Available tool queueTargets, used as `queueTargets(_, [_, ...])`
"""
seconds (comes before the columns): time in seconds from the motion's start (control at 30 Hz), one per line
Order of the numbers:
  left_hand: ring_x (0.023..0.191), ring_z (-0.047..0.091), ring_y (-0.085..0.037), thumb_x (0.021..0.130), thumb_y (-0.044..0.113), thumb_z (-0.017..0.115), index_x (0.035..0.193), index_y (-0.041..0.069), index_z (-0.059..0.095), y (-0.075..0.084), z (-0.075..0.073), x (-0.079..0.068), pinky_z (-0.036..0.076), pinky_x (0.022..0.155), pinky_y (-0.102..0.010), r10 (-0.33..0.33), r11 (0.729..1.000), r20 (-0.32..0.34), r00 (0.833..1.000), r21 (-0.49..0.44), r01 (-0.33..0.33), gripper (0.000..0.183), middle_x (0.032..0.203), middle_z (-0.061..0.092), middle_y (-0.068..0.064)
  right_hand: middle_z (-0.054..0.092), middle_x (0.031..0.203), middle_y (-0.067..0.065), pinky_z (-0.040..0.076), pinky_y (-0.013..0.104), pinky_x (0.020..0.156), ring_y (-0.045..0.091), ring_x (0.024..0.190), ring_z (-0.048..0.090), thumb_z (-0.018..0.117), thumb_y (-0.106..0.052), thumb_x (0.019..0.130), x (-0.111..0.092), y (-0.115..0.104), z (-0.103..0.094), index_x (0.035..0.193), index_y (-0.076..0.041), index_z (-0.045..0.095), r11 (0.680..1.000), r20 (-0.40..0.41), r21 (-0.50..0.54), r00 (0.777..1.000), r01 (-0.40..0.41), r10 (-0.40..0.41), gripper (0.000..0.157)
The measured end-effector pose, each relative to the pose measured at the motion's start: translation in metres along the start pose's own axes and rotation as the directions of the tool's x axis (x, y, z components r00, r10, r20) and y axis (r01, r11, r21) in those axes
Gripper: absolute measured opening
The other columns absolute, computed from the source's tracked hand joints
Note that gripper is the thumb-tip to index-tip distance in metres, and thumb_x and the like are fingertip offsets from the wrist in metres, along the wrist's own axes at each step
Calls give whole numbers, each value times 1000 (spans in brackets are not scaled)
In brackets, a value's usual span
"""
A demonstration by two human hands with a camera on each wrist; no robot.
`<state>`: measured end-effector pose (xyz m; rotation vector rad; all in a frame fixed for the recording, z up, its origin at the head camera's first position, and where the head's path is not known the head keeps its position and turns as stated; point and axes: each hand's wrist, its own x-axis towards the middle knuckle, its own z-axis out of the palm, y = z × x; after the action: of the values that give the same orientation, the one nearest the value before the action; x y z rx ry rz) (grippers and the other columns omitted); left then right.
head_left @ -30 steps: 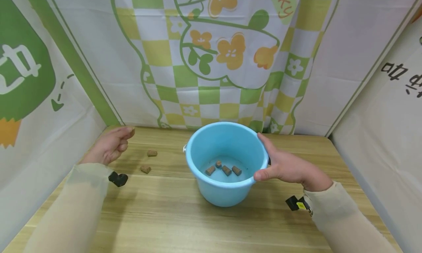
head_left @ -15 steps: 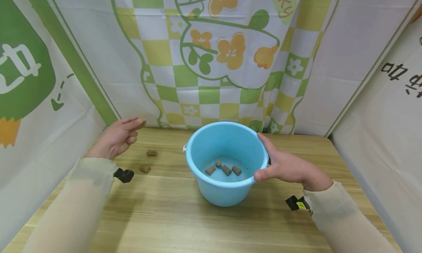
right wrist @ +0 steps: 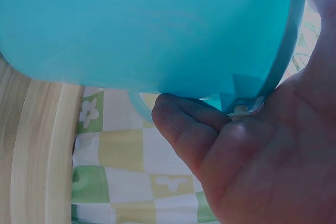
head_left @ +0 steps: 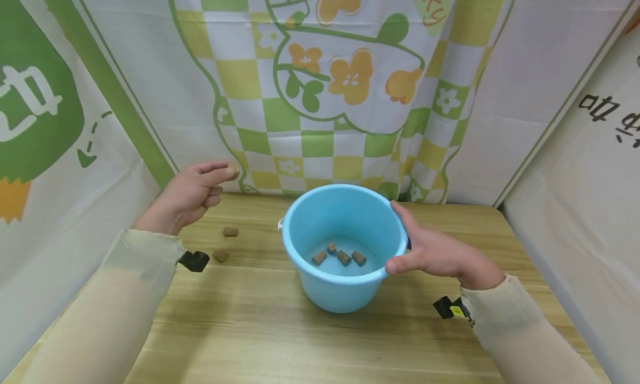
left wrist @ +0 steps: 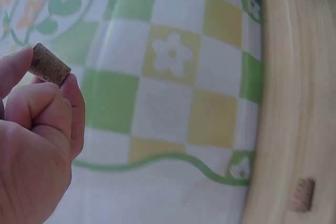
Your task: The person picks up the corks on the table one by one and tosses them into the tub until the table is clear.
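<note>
In the head view my left hand (head_left: 192, 195) is raised over the left back part of the table. Its thumb and fingertips pinch a brown cork (left wrist: 51, 65), best seen in the left wrist view. A light blue bucket (head_left: 335, 296) stands upright near the middle, and several corks (head_left: 343, 257) lie on its bottom. My right hand (head_left: 442, 253) grips the bucket's right rim, thumb on the near side. From the right wrist view, fingers (right wrist: 184, 129) lie against the bucket's outer wall by the handle joint. Two more corks, one farther back (head_left: 230, 232) and one nearer (head_left: 220, 255), lie left of the bucket.
The wooden table (head_left: 260, 339) is bounded by a checkered, flowered cloth (head_left: 317, 142) behind and by printed fabric walls at the left (head_left: 115, 167) and right (head_left: 575, 167). A small camera mount sits on each wrist.
My left hand has risen and moved to the right, carrying the pinched cork. The right hand and the bucket have stayed put, as have the loose corks.
</note>
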<state>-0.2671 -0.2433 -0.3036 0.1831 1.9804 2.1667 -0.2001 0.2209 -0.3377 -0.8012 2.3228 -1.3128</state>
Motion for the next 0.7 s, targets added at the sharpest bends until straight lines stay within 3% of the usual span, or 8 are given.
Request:
queueTargets(0.1, [50,23,-8,99,25,65,154,1,31,9,14,-3,27,47,-23,10,998,20,1000,69,-12,69,134,45,-4,41,146,17,43,50,95,38,122,51,86,-41,79,0,0,0,158,-29,-9,1000,3,11,1000,5,-5,125])
queueTargets(0.33, [50,28,-6,98,26,67,146,1,46,24,45,-9,31,47,-22,66,967,30,997,246,-71,59,110,58,-3,41,146,17,43,50,95,38,123,50,86,-40,79,0,-1,0,159,-27,-9,1000,5,16,1000,7,-7,124])
queueTargets(0.53, [52,29,-7,96,26,70,138,2,55,33,65,-14,33,49,-23,88,941,61,994,324,-103,51,126,59,-11,41,146,17,43,50,95,38,123,50,86,-40,79,0,0,0,159,-27,-9,1000,2,17,1000,12,-12,124])
queueTargets(0.7, [51,30,-8,96,25,70,136,3,59,37,78,-19,34,49,-23,101,914,87,991,385,-127,47,127,60,-13,41,146,17,44,50,95,38,123,50,86,-40,79,0,1,0,159,-28,-8,1000,4,24,1000,20,-20,124])
